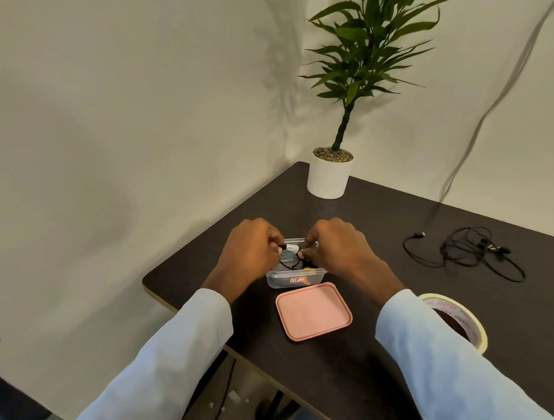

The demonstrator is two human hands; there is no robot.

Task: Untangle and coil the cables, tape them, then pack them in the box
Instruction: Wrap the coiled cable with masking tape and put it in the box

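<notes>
Both hands, left hand (250,248) and right hand (336,244), are pinching a coiled cable (290,263) with curled fingers, lowering it into the box (295,280) for packing.

Dark wood-grain desk (353,373) set into a corner of plain cream walls (125,121); a potted plant (331,173) (white pot) at the desk's far corner.

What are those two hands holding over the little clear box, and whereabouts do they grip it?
Both the left hand and the right hand pinch a coiled black cable by its upper part, near its white tape, lowering it into the clear box.
</notes>
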